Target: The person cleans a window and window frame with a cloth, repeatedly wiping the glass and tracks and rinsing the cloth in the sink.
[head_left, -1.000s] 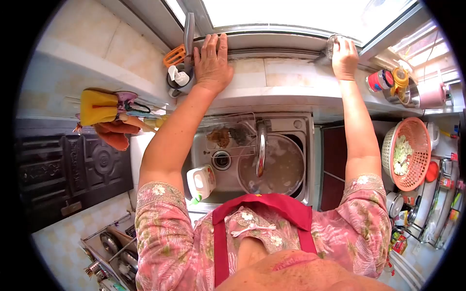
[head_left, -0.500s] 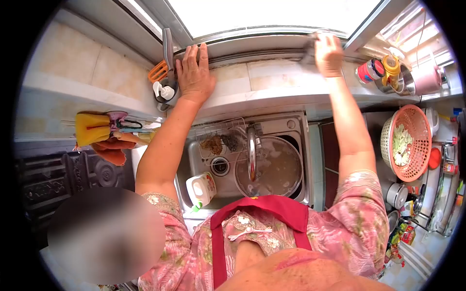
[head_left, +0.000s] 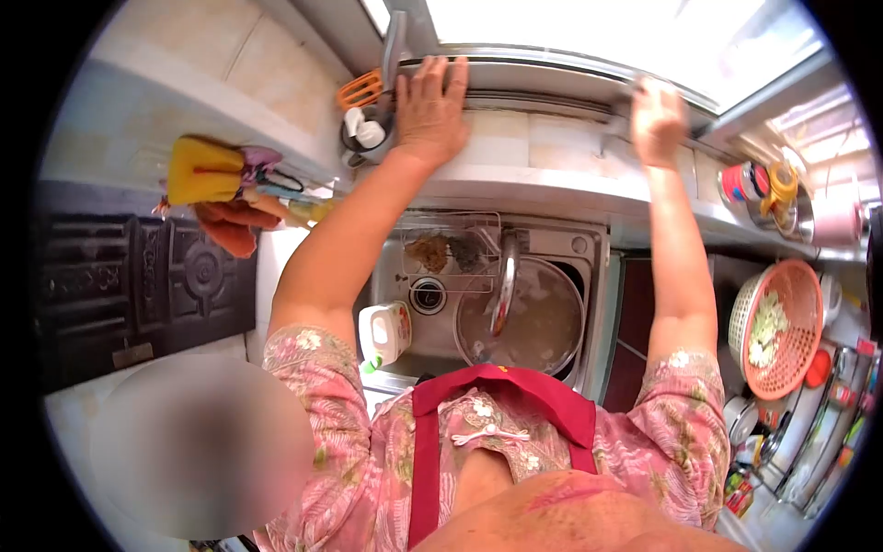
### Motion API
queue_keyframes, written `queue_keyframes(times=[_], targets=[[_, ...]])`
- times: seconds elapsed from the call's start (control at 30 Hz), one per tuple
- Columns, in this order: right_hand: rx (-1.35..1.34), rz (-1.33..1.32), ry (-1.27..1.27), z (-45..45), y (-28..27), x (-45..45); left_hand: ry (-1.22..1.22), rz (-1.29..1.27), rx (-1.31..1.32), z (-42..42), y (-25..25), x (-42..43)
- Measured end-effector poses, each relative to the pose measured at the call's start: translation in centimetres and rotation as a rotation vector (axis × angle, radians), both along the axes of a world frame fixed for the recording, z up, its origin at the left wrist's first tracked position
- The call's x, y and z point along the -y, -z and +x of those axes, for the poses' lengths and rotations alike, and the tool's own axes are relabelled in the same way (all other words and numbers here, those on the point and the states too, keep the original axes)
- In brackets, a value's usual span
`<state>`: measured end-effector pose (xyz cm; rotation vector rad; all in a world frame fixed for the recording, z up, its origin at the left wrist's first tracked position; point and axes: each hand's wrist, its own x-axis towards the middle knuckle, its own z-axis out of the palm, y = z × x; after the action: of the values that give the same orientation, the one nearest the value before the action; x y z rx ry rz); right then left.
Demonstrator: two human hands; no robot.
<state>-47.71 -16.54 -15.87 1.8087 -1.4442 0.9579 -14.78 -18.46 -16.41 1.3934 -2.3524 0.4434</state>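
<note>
Sill (head_left: 497, 138) space btwn L hand (head_left: 430, 124), fingers (head_left: 430, 81) parted at win. frame (head_left: 543, 75), & R hand (head_left: 659, 121), fingers blurred, can't tell

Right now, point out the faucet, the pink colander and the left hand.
Faucet (head_left: 507, 283): head view, on its curved metal spout.
Pink colander (head_left: 802, 336): head view, on its perforated wall.
Left hand (head_left: 430, 124): head view, back of the hand.

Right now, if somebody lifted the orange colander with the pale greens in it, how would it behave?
The orange colander would probably feel light for its size: its wall is full of holes and the pale greens form only a small pile. It looks like plastic, so it may flex slightly. The greens look loose, so tilting might spill some.
</note>
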Motion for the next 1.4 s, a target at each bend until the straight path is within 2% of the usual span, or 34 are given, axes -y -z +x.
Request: queue_keyframes(times=[0.07,0.13,0.2,0.27,0.3,0.4,0.43,0.47,0.53,0.57,0.67,0.7,0.77,0.83,0.93,0.97,1.07,1.1,1.2,1.23,1.27,1.33,1.4], targets=[[0.063,-0.077,0.090,-1.6,0.9,0.5,0.003,0.028,-0.055,-0.2,-0.1,0.1],[0.130,0.005,0.132,2.1,0.4,1.1,0.004,0.070,-0.083,-0.3,-0.3,-0.2],[0.052,0.023,-0.063,8.9,-0.3,1.8,-0.022,0.107,-0.106,-0.8,-0.6,-0.5],[-0.041,0.020,-0.154,14.9,-0.1,3.9,-0.045,0.077,-0.108,-1.0,-0.3,-0.3],[0.031,0.112,-0.197,17.4,-0.2,4.4,-0.047,0.088,-0.125,-1.0,-0.1,-0.2],[-0.008,0.257,-0.189,17.9,-0.5,4.8,-0.068,0.083,-0.096,-1.1,-0.1,-0.6],[0.103,0.225,-0.369,16.8,-0.7,4.4,-0.079,0.143,-0.132,-1.6,-0.1,-1.1],[0.230,0.437,-0.361,15.6,-0.8,3.4,-0.092,0.191,-0.175,-1.7,-0.4,-1.3],[0.652,0.616,-0.478,14.2,-2.5,0.6,0.076,0.405,-0.578,-1.0,-2.0,-4.0],[1.058,0.775,-0.694,14.4,-3.5,-1.4,0.179,0.511,-0.777,-1.0,-2.7,-5.6],[1.565,0.940,-0.980,16.5,-5.9,-6.4,0.292,0.797,-1.466,0.0,-2.7,-9.6],[1.626,0.988,-1.011,17.7,-6.4,-7.8,0.307,0.909,-1.713,0.7,-4.5,-11.7],[1.737,1.092,-1.090,20.0,-7.1,-9.7,0.287,0.965,-1.729,2.9,-6.0,-14.2],[1.701,1.117,-1.076,22.4,-6.9,-11.1,0.189,0.939,-1.768,4.8,-6.1,-16.4],[1.524,1.120,-1.012,27.2,-6.4,-12.7,0.143,0.697,-1.621,7.5,-5.2,-18.7],[1.446,1.109,-0.967,28.7,-5.9,-13.1,0.028,0.642,-1.550,8.5,-5.5,-19.7],[1.166,1.063,-0.885,31.6,-5.2,-13.4,-0.087,0.572,-1.740,11.1,-4.5,-21.4],[1.056,1.056,-0.845,32.7,-5.7,-13.6,-0.138,0.626,-1.867,11.9,-6.3,-22.5],[0.823,1.070,-0.866,35.2,-7.9,-13.9,0.055,0.712,-2.123,15.2,-5.3,-22.8],[0.776,1.100,-0.882,35.7,-8.2,-13.7,-0.003,0.730,-2.170,16.1,-5.4,-23.1],[0.731,1.141,-0.892,36.1,-7.7,-13.7,-0.043,0.738,-2.107,17.4,-4.3,-23.1],[0.758,1.057,-0.971,35.9,-4.5,-12.0,-0.233,0.705,-2.096,19.5,-3.0,-24.0],[0.819,1.127,-0.867,35.0,-5.3,-12.8,-0.300,0.700,-2.241,21.5,-3.1,-25.7]])
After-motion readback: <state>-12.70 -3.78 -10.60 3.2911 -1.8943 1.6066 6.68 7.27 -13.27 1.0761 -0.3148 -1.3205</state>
